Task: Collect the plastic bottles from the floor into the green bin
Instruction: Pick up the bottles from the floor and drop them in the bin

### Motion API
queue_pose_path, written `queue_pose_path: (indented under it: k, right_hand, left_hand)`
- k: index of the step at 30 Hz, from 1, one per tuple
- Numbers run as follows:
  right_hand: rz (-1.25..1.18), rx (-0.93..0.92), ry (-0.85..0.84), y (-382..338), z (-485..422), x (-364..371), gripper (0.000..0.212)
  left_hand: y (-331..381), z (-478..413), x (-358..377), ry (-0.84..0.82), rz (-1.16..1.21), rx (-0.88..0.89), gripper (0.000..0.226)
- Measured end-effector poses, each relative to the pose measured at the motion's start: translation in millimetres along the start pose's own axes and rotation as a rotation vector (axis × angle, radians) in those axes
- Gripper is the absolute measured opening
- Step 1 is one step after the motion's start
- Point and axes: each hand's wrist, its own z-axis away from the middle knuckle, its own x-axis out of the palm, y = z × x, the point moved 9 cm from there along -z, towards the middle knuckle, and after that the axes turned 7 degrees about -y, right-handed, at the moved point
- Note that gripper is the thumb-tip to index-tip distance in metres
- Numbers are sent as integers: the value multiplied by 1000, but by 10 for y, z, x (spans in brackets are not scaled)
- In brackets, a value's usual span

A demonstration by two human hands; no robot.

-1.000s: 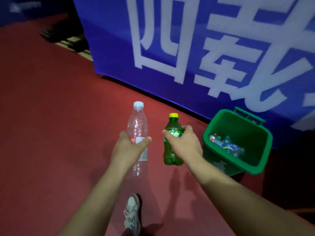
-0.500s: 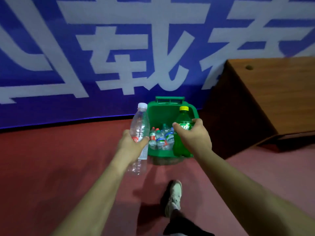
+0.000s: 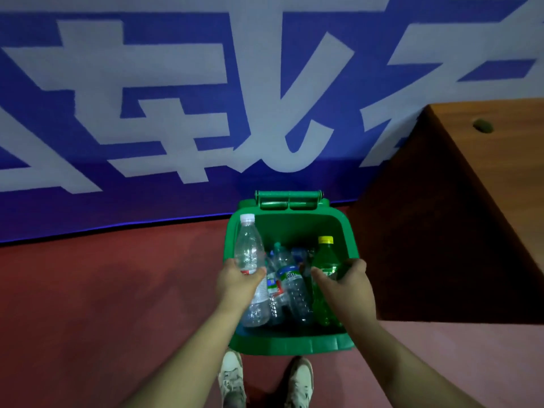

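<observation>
- Shoes (image 3: 232, 375), pale and laced, stand side by side on the red floor (image 3: 103, 290), toes just short of the near rim of the bin (image 3: 294, 344).
- Two bare forearms reach forward from above the shoes and end over the bin's open mouth.
- The left hand (image 3: 240, 285) is wrapped round the middle of a clear bottle (image 3: 248, 248), with the thumb on the side toward the bin's centre. The bottle stands nearly upright, white cap up, over the bin's left half. I cannot tell whether its base hangs above the bin's rim or has dipped below it.
- The right hand (image 3: 347, 287) is curled round a green bottle (image 3: 325, 259) at its label. This one also stands upright, yellow cap up, over the bin's right half.
- Between the two held bottles, a pile (image 3: 294, 293) of clear bottles lies in the bottom of the bin, with blue and green labels showing.
- A green handle (image 3: 288, 198) runs along the bin's far rim.
- A brown wooden desk (image 3: 485, 187) stands just right of the bin. Whether the two touch I cannot tell.
- A blue banner (image 3: 176, 113) with big white characters hangs right behind the bin, down to the floor.
</observation>
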Motion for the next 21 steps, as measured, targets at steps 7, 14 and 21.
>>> queue_pose_path:
  k: [7,14,21]
  right_hand:
    - [47,68,-73,269,-612,902,64]
    - [147,140,-144,449,-693,1112,63]
    - [167,77,-199,235,-523,956,59]
  left_hand:
    - [-419,-816,506,-5,-76,-62,54]
    - [-638,-776,475,-49,-231,-124,56]
    - [-369,-449,386,-94,-163,-107,52]
